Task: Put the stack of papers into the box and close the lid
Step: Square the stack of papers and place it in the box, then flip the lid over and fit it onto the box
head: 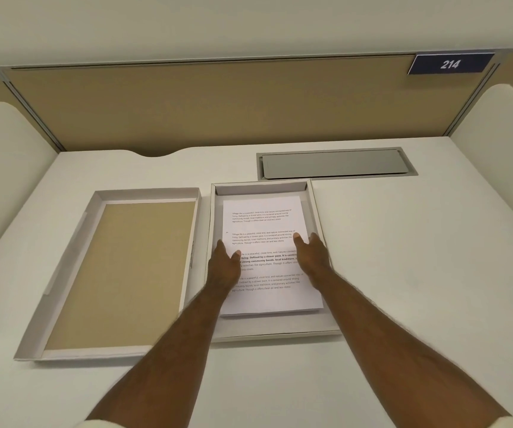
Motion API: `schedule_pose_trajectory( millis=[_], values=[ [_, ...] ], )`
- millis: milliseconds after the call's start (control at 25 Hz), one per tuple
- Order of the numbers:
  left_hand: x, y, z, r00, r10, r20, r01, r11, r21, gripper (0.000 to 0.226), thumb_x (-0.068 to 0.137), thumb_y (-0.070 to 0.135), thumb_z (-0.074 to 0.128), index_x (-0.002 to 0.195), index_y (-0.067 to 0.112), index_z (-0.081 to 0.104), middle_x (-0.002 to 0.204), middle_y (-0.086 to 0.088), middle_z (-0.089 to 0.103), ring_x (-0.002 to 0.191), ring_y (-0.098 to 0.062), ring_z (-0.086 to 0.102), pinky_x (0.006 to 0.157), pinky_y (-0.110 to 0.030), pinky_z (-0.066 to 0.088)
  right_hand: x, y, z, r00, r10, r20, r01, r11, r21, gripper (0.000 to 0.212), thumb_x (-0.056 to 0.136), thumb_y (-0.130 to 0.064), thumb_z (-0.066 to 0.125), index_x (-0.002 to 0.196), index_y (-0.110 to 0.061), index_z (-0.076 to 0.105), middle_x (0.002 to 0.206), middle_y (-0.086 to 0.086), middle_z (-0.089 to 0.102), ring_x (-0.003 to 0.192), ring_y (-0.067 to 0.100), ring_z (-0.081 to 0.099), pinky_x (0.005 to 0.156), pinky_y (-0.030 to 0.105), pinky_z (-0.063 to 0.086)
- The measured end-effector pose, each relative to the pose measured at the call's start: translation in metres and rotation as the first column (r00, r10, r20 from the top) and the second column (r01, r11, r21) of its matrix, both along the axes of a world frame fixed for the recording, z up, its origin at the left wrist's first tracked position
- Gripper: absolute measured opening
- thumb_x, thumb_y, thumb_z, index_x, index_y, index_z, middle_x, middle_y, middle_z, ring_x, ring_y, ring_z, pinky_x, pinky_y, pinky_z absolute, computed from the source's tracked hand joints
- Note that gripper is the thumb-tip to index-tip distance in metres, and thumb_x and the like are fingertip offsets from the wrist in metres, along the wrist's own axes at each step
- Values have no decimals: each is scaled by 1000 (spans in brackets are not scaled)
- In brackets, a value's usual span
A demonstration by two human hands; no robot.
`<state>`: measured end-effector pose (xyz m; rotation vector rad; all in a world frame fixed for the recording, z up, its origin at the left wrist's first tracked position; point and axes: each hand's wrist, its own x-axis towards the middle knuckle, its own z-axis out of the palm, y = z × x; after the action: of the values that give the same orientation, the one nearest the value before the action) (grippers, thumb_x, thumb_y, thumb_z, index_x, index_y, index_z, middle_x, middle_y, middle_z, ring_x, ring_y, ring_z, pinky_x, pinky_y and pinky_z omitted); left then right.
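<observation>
A stack of white printed papers lies inside the shallow grey box at the middle of the desk. My left hand holds the stack's left edge, thumb on top of the page. On the right edge, my right hand grips it the same way. The stack's near end sits slightly raised above the box floor. The lid lies upside down to the left of the box, its tan inside facing up.
A grey cable hatch is set into the white desk behind the box. Tan partition panels wall the desk at the back, with white dividers on both sides. A blue sign reading 214 hangs at the upper right.
</observation>
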<state>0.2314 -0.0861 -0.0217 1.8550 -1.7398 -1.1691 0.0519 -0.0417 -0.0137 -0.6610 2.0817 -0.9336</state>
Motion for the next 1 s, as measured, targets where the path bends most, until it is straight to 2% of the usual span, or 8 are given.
schedule_pose_trajectory(
  millis=[280,400,480,640,720,840,920,1000],
  values=[
    [2,2,-2,995,3,-96,-1,1000,22,72,100,38,44,154,2,13,162,-14,19,150,-27,18,121,-36,15,-5,4,-1,993,16,115,-14,1000,-20,80,91,-58,42,151,-11,20,156,9,32,141,28,33,115,43,29],
    [4,4,-3,985,-26,-172,21,999,-35,68,99,39,45,150,-1,24,156,-17,34,145,-30,30,120,-41,25,-5,7,-2,995,70,72,-69,997,-20,81,92,-59,41,152,-10,18,158,9,27,144,27,28,116,39,24],
    [6,5,-1,984,-57,-169,49,997,-52,75,98,44,44,153,2,16,160,-14,24,149,-26,22,122,-34,17,-4,10,0,989,134,-71,-138,989,-55,77,94,-53,43,150,-7,19,157,11,28,144,27,28,115,34,23],
    [10,12,17,959,-191,-210,132,955,-267,67,98,43,46,153,15,20,144,15,30,126,27,16,98,9,10,14,7,19,902,159,-402,-287,915,-283,55,96,-32,52,143,-7,38,147,10,46,135,24,44,110,31,33],
    [19,14,29,944,-257,-208,163,909,-383,56,97,39,49,147,27,25,137,22,30,116,40,18,89,15,17,34,-2,29,879,183,-440,-350,874,-336,49,95,-29,54,138,-10,45,144,8,51,132,23,48,109,34,37],
    [58,3,42,968,-191,-161,109,903,-415,63,94,37,57,150,22,31,155,6,37,136,0,37,112,-23,34,72,-14,38,867,268,-421,-434,822,-370,41,92,-27,59,130,-14,53,135,6,58,117,20,58,99,38,50],
    [99,-9,45,987,-75,-144,5,899,-437,60,92,30,62,145,14,40,147,-5,49,131,-19,48,108,-38,43,98,-19,40,856,334,-393,-482,792,-375,36,91,-26,60,125,-12,57,126,5,62,102,17,64,88,37,55],
    [147,-17,47,991,67,-113,-112,880,-462,49,91,24,65,136,11,52,138,-6,58,124,-25,56,102,-44,49,124,-24,39,819,399,-413,-546,765,-342,31,91,-26,59,119,-12,59,115,3,65,87,15,65,79,35,55]
  ],
)
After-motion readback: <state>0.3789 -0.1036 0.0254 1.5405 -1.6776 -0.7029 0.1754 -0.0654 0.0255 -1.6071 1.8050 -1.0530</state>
